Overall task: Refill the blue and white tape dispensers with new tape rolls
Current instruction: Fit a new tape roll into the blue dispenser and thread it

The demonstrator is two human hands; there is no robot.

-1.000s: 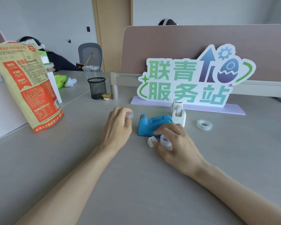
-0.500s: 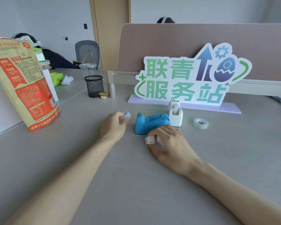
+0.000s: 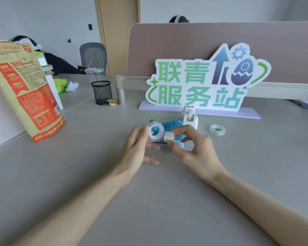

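My left hand (image 3: pixel 136 148) holds a clear tape roll (image 3: pixel 156 130) upright above the desk, its hole facing me. My right hand (image 3: pixel 194 151) pinches a small white spool core (image 3: pixel 169 136) right beside that roll, and a second clear ring (image 3: pixel 180 145) shows under its fingers. Behind both hands lies the blue tape dispenser (image 3: pixel 172 125), partly hidden. The white tape dispenser (image 3: pixel 190 116) stands just behind it to the right. Another clear tape roll (image 3: pixel 217 129) lies flat on the desk further right.
A large orange and tan bag (image 3: pixel 25 89) stands at the left. A black mesh cup (image 3: pixel 101 92), a small jelly cup (image 3: pixel 112 101) and a metal post (image 3: pixel 121 94) sit at the back. A lettered sign (image 3: pixel 203 82) on a lilac base backs the dispensers.
Both hands have lifted off the desk and come together in front of the blue dispenser. The left now shows its tape roll upright; the right has picked up the white core.
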